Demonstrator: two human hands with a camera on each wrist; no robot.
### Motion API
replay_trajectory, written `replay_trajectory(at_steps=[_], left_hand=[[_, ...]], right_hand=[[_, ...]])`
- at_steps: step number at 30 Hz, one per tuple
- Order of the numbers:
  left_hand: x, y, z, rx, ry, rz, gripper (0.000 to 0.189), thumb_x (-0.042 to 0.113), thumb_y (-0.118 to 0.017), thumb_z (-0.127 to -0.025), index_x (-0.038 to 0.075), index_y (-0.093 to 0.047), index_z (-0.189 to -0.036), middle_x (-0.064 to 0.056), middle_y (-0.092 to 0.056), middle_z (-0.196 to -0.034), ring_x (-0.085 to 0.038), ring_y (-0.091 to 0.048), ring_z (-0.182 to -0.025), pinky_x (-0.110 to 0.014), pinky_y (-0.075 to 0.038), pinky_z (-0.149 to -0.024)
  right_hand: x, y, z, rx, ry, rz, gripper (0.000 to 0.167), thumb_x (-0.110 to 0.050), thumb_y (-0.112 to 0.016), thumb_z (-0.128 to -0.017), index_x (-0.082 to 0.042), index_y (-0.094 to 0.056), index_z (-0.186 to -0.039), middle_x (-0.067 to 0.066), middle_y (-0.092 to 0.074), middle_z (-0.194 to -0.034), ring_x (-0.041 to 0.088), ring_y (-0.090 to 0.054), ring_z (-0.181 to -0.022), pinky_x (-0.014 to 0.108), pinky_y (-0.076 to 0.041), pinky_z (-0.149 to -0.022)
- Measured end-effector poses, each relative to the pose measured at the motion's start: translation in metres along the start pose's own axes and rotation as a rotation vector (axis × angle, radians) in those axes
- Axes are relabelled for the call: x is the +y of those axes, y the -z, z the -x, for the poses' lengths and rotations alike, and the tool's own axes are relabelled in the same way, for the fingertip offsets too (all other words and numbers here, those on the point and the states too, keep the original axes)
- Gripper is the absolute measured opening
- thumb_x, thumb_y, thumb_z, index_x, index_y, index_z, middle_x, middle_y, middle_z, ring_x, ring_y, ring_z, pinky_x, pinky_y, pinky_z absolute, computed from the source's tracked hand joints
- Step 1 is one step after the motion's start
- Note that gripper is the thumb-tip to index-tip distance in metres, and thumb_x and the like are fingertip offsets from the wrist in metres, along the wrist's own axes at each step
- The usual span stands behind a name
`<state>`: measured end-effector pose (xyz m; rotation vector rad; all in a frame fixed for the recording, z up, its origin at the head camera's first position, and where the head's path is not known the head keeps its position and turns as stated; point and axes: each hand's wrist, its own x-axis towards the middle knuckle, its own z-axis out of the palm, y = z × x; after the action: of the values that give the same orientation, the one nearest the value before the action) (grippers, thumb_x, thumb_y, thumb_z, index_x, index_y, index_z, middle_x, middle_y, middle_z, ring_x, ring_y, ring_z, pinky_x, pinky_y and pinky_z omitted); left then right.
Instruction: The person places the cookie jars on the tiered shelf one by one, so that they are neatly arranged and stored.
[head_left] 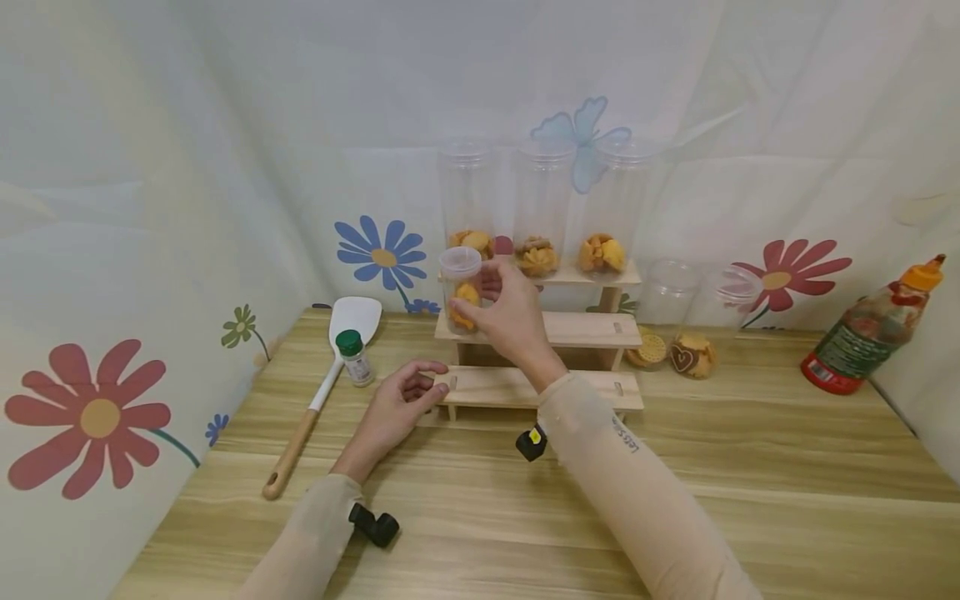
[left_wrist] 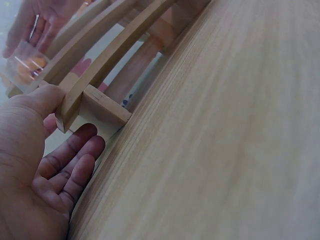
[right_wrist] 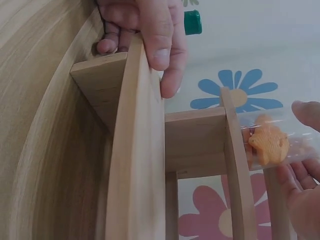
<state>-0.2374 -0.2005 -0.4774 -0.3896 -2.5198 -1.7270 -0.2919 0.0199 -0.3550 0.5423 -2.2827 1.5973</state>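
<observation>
My right hand [head_left: 516, 315] holds a small clear jar [head_left: 461, 268] by its side, at the left end of the middle step of a three-step wooden rack [head_left: 487, 386]. Orange snack pieces [right_wrist: 270, 142] lie inside this upright jar, its base right at the step. At the rack's bottom step, my left hand [head_left: 397, 406] grips the left end, thumb over the board. In the left wrist view, the other fingers [left_wrist: 80, 172] of that hand curl loosely below the board, beside the rack's leg [left_wrist: 105, 105].
Three tall clear jars [head_left: 540, 196] with snacks stand on the top step. Two more clear jars [head_left: 693, 354] stand on the table right of the rack. Farther right is a red sauce bottle [head_left: 862, 342]. Leftward are a white spatula [head_left: 322, 387] and a green-capped shaker bottle [head_left: 354, 360].
</observation>
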Motion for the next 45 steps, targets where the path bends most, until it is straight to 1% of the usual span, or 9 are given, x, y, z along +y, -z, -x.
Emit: replay_trajectory(at_steps=[6, 12, 16, 22, 27, 30, 33, 38, 45], left_hand=[[0.000, -0.002, 0.000, -0.004, -0.001, 0.007, 0.031, 0.029, -0.075, -0.110, 0.016, -0.073, -0.138, -0.013, -0.077, -0.109, -0.026, -0.071, -0.098, -0.027, -0.055, -0.083], [0.000, -0.003, 0.000, -0.009, -0.005, 0.015, 0.032, 0.029, -0.075, -0.110, 0.015, -0.072, -0.139, -0.013, -0.077, -0.110, -0.026, -0.071, -0.099, -0.027, -0.055, -0.085], [0.000, -0.003, 0.000, -0.006, -0.010, 0.020, 0.031, 0.028, -0.075, -0.110, 0.015, -0.072, -0.139, -0.014, -0.077, -0.111, -0.025, -0.071, -0.100, -0.026, -0.056, -0.085], [0.001, -0.002, 0.000, -0.008, -0.012, 0.024, 0.032, 0.029, -0.074, -0.111, 0.015, -0.071, -0.139, -0.014, -0.077, -0.112, -0.026, -0.071, -0.101, -0.027, -0.056, -0.086], [0.000, -0.002, 0.000, -0.005, -0.004, 0.023, 0.032, 0.030, -0.074, -0.111, 0.015, -0.072, -0.139, -0.013, -0.077, -0.112, -0.025, -0.072, -0.101, -0.026, -0.056, -0.086], [-0.001, -0.002, 0.000, -0.003, -0.004, 0.023, 0.032, 0.030, -0.075, -0.110, 0.015, -0.072, -0.138, -0.013, -0.077, -0.111, -0.025, -0.071, -0.101, -0.026, -0.056, -0.085], [-0.001, -0.002, -0.001, -0.004, -0.005, 0.021, 0.032, 0.030, -0.075, -0.110, 0.015, -0.072, -0.138, -0.014, -0.077, -0.110, -0.025, -0.071, -0.100, -0.026, -0.056, -0.084], [-0.002, -0.002, -0.001, -0.006, 0.003, 0.011, 0.032, 0.030, -0.075, -0.110, 0.015, -0.072, -0.139, -0.014, -0.077, -0.111, -0.025, -0.071, -0.100, -0.027, -0.056, -0.084], [-0.005, 0.000, 0.000, -0.001, 0.012, 0.004, 0.031, 0.030, -0.076, -0.109, 0.019, -0.072, -0.138, -0.011, -0.077, -0.111, -0.025, -0.070, -0.103, -0.028, -0.056, -0.085]], right_hand=[[0.003, 0.000, 0.002, 0.009, -0.003, 0.061, 0.059, -0.019, -0.094, -0.094, -0.003, -0.063, -0.140, 0.011, -0.068, -0.130, 0.027, -0.070, -0.124, 0.035, -0.058, -0.108], [0.002, 0.002, 0.005, 0.010, 0.010, 0.076, 0.063, -0.021, -0.095, -0.093, -0.002, -0.062, -0.143, 0.012, -0.066, -0.131, 0.028, -0.069, -0.124, 0.040, -0.058, -0.110], [0.000, 0.005, 0.007, 0.007, 0.031, 0.041, 0.067, -0.019, -0.096, -0.092, -0.002, -0.061, -0.146, 0.014, -0.066, -0.133, 0.030, -0.067, -0.126, 0.044, -0.057, -0.112], [-0.006, 0.017, 0.011, 0.020, 0.050, -0.020, 0.068, -0.017, -0.096, -0.091, 0.001, -0.061, -0.147, 0.016, -0.068, -0.135, 0.033, -0.070, -0.124, 0.045, -0.057, -0.111], [-0.012, 0.032, 0.019, 0.022, 0.036, -0.051, 0.070, -0.022, -0.094, -0.094, 0.000, -0.059, -0.151, 0.019, -0.065, -0.142, 0.033, -0.068, -0.126, 0.045, -0.056, -0.110], [-0.016, 0.044, 0.023, 0.038, 0.058, -0.052, 0.069, -0.024, -0.093, -0.095, -0.002, -0.059, -0.151, 0.019, -0.065, -0.144, 0.033, -0.066, -0.129, 0.047, -0.054, -0.112], [-0.021, 0.059, 0.027, 0.070, 0.102, -0.049, 0.067, -0.021, -0.093, -0.095, -0.003, -0.060, -0.151, 0.017, -0.066, -0.143, 0.035, -0.064, -0.132, 0.050, -0.051, -0.115], [-0.029, 0.085, 0.033, 0.134, 0.154, -0.013, 0.069, -0.019, -0.095, -0.093, -0.003, -0.062, -0.151, 0.015, -0.068, -0.145, 0.032, -0.065, -0.133, 0.045, -0.049, -0.117], [-0.031, 0.116, 0.039, 0.209, 0.163, -0.002, 0.071, -0.013, -0.095, -0.091, -0.003, -0.061, -0.152, 0.010, -0.069, -0.146, 0.030, -0.065, -0.134, 0.045, -0.049, -0.117]])
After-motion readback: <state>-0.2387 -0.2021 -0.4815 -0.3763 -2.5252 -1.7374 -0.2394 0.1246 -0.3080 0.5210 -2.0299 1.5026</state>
